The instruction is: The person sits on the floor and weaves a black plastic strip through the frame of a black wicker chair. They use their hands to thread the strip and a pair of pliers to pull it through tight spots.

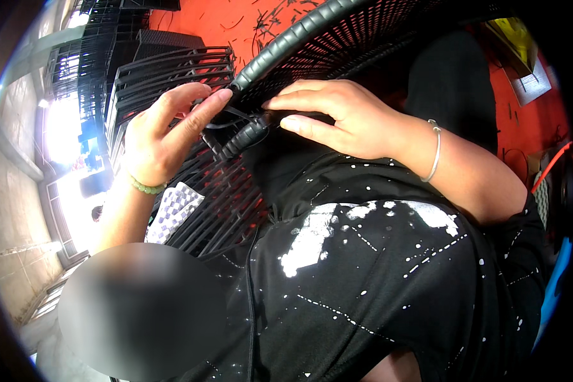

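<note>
In front of me is a black wicker furniture piece with a thick rail (pixel 280 48) wrapped in flat strip and a woven panel (pixel 337 39). A shorter wrapped section (pixel 245 137) shows between my hands. My left hand (pixel 172 124), with a green bead bracelet, is closed in a pinch by the rail, on a thin black strip (pixel 235 113) that loops toward the wrapped section. My right hand (pixel 344 114), wearing a silver bangle, has thumb and fingers closed about a dark part of the frame beside that section; its exact grip is partly hidden in shadow.
Black slatted frames (pixel 172 70) stand at the left, with more slats below my hands. A checkered cloth (pixel 175 210) lies by my left forearm. Strip scraps (pixel 274 25) litter the red floor (pixel 210 19). A yellow item (pixel 512 41) sits at the far right.
</note>
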`<move>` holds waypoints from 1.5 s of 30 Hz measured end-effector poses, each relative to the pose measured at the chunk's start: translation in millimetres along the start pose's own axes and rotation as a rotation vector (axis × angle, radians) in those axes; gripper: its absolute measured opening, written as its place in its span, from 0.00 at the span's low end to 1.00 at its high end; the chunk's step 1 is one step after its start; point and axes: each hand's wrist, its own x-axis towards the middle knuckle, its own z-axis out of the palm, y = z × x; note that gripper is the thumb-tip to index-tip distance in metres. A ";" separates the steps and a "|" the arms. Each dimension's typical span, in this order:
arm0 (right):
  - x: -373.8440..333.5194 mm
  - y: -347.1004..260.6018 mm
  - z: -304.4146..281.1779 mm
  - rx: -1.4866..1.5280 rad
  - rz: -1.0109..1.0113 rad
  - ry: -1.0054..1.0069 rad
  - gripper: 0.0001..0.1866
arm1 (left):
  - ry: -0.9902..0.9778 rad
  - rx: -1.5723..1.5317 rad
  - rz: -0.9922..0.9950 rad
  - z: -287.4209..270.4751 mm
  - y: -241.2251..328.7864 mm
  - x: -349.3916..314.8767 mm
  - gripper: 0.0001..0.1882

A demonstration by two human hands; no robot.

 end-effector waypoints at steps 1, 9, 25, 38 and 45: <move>0.3 0.4 0.4 0.003 -0.004 0.000 0.16 | 0.009 -0.001 0.002 0.9 -1.0 -0.5 0.29; 0.4 -0.7 -0.2 -0.012 0.018 -0.007 0.17 | 0.020 0.069 0.043 -1.8 -1.0 10.9 0.22; 7.3 -0.2 -7.5 0.212 0.083 -0.004 0.20 | 0.310 -0.086 -0.031 -1.7 15.7 34.1 0.18; 22.4 -20.3 -34.8 1.133 0.541 -0.270 0.16 | 0.271 -0.285 0.053 20.4 20.9 46.8 0.19; 23.1 -19.4 -35.5 0.937 0.719 -0.248 0.16 | 0.532 -0.125 -0.178 28.4 48.2 17.5 0.23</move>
